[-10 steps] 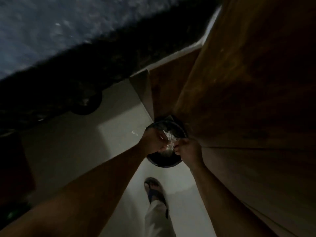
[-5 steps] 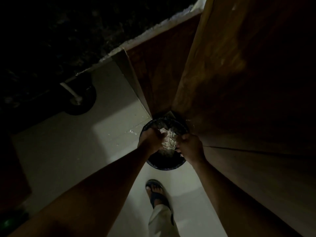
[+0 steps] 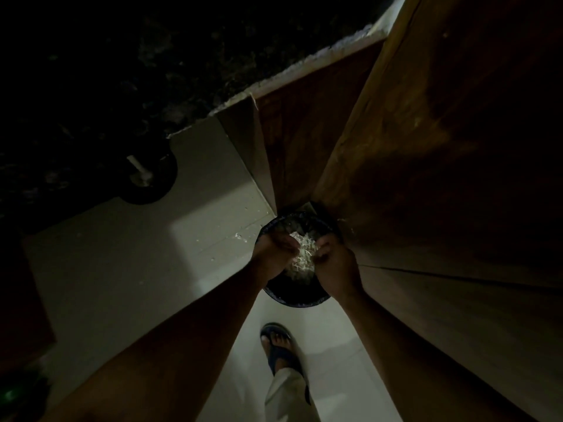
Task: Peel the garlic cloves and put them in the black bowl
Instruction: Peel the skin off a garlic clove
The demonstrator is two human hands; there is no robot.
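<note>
A clump of white garlic skins (image 3: 301,255) sits between my two hands, right above a round black container (image 3: 298,301) on the floor. My left hand (image 3: 275,254) curls around the clump from the left. From the right, my right hand (image 3: 333,266) pinches it with bent fingers. Both hands are inside the container's rim. The light is dim, and I cannot make out any whole cloves.
A tall wooden cabinet (image 3: 426,147) rises on the right, close to my right arm. A dark stone counter (image 3: 122,71) fills the upper left. On the pale tiled floor lie a round black object (image 3: 146,178) and scattered skin flakes (image 3: 240,237). A sandalled foot (image 3: 277,345) stands below the container.
Both hands have sunk a little lower over the black container, and the clump of skins between them looks larger. The view has tilted and grown darker.
</note>
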